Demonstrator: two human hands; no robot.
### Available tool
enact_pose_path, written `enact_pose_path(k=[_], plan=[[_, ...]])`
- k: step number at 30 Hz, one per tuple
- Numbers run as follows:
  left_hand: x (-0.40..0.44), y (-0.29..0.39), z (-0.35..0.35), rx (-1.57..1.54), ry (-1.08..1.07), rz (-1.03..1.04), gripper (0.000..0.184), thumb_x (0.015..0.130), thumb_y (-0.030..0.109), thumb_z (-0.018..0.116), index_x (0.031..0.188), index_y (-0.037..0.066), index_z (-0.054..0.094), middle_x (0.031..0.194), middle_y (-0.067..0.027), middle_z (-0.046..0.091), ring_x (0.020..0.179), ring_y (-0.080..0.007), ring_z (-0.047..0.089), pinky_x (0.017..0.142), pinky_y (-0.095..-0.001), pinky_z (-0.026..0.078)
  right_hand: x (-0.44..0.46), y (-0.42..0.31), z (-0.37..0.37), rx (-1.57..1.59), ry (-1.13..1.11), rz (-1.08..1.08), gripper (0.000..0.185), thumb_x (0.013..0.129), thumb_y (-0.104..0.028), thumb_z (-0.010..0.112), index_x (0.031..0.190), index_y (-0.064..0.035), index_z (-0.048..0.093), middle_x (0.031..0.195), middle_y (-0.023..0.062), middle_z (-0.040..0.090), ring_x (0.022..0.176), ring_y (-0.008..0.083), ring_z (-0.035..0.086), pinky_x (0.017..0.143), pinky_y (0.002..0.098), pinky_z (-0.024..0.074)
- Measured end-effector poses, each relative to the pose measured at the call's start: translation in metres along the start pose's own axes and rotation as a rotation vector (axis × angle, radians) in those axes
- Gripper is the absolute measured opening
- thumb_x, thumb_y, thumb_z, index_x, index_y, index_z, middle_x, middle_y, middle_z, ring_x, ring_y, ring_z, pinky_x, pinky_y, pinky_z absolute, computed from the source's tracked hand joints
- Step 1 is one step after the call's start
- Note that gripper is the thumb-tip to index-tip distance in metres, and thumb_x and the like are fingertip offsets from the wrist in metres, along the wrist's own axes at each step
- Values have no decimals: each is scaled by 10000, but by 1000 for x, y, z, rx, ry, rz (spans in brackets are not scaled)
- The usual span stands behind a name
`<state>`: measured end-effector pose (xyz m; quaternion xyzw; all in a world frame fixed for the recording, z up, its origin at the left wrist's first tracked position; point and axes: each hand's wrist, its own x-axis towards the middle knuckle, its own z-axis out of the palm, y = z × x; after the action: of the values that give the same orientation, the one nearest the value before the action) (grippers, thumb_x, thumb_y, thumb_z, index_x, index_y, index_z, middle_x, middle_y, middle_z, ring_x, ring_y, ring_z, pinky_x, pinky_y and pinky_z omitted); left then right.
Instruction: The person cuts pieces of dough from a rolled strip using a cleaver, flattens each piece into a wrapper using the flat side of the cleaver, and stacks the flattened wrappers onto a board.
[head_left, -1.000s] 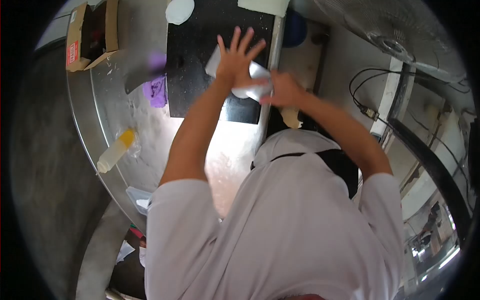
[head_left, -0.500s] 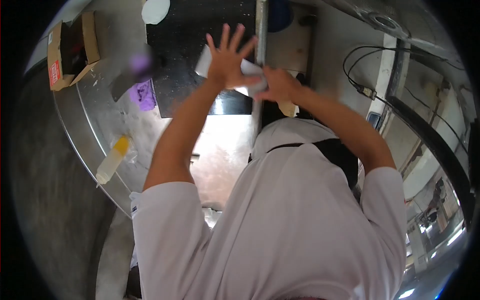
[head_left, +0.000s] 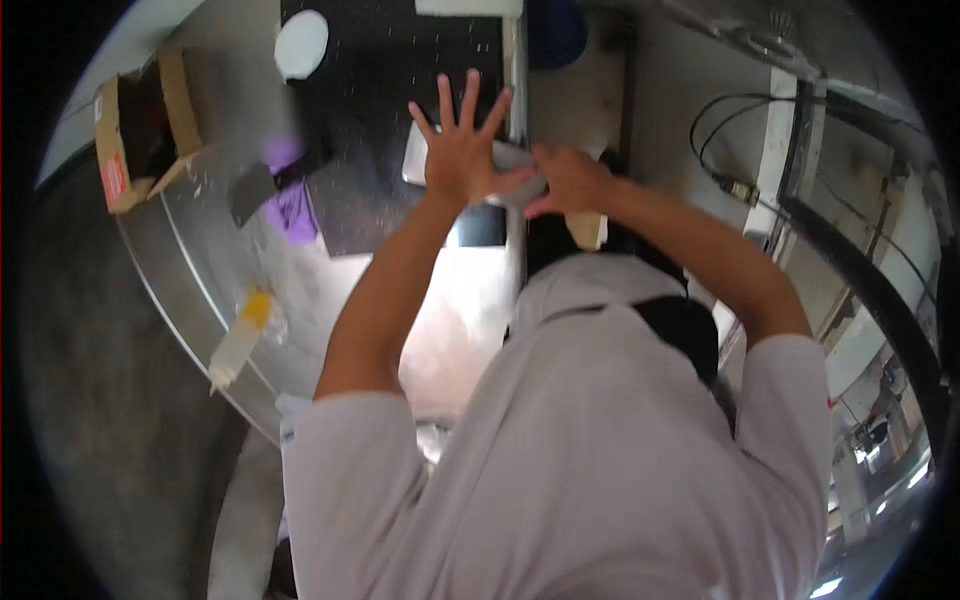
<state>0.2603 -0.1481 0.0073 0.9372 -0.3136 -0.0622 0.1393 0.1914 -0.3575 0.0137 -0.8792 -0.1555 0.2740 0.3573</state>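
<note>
My left hand (head_left: 462, 165) lies flat with spread fingers on a broad metal blade that looks like a cleaver (head_left: 414, 158). The blade rests over the black board (head_left: 370, 200), and the palm hides most of it. My right hand (head_left: 574, 181) is closed around the cleaver's right end, where the handle is covered by the fingers. A thin white round disc (head_left: 301, 45) sits at the board's upper left. Along the top of the board shows part of a white slab (head_left: 468, 6).
Left of the board, a purple cloth (head_left: 291, 212) lies beside a dark flat blade (head_left: 254, 193). An open cardboard box (head_left: 178, 105) and a squeeze bottle (head_left: 238, 345) with yellow at one end stand further left. Black cables (head_left: 697, 130) hang at right.
The view has shifted, so the board and hands appear lower and the white slab now shows. The cleaver has turned slightly under my left hand; both hands keep their places on it.
</note>
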Motion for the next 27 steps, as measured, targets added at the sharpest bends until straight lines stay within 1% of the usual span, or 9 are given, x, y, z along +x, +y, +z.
enact_pose_path(k=[2,4,7,10,12,14,18,19,27], plan=[[24,-2,-2,54,36,-30,1167,617,880,675,1596,312,390,1715,-118,197,1549,-518,113,1032,-890,50,8,10,-16,-194,226,-164,842,638,-511,930,1134,50,545,947,323,695,935,499,691,819,526,557],[31,-8,-6,89,117,-84,1149,638,876,670,1594,302,395,1711,-116,210,1545,-520,125,1020,-898,51,32,19,-37,-2,80,-84,825,640,-503,931,1138,32,550,935,292,703,941,483,696,798,510,565],[45,-31,-16,99,203,-209,1181,655,875,653,1618,273,329,1712,-138,183,1552,-507,108,1065,-872,33,80,9,-78,-218,43,-211,799,648,-485,931,1142,21,561,889,261,704,917,466,703,778,494,572],[26,-36,-7,70,195,-168,1190,640,865,686,1617,282,339,1712,-172,164,1549,-522,100,1051,-876,60,85,13,-62,-133,-90,-306,814,647,-462,932,1200,15,572,1017,287,690,967,432,699,811,481,571],[3,-18,5,53,118,-161,1221,616,867,698,1624,288,324,1720,-168,138,1559,-512,58,1062,-868,47,48,15,-39,-81,-172,-178,875,622,-467,945,1241,20,564,1087,287,672,1092,465,636,939,495,526],[16,-2,-6,75,17,-166,1220,616,869,694,1624,286,327,1724,-167,125,1555,-526,55,1046,-878,29,37,16,-41,-65,-228,-17,849,653,-434,936,1242,27,537,971,287,685,920,498,674,855,514,550],[43,-18,-3,67,112,-215,1198,649,846,700,1632,284,306,1720,-180,122,1546,-542,65,1029,-892,34,72,34,-71,-147,-79,-273,810,695,-401,918,1239,45,517,941,257,702,906,464,700,805,498,563],[46,-24,-9,89,204,-255,1199,656,841,702,1637,285,291,1719,-188,113,1546,-540,66,1033,-889,43,83,-2,-100,-258,-234,-55,843,647,-416,935,1242,33,539,1058,251,692,1102,439,663,911,481,551],[24,-4,-2,80,25,-214,1213,662,836,703,1642,261,281,1721,-189,102,1544,-549,41,1047,-877,54,53,23,-57,-121,-214,-147,869,651,-448,935,1223,44,503,975,289,700,975,491,688,850,492,565]])
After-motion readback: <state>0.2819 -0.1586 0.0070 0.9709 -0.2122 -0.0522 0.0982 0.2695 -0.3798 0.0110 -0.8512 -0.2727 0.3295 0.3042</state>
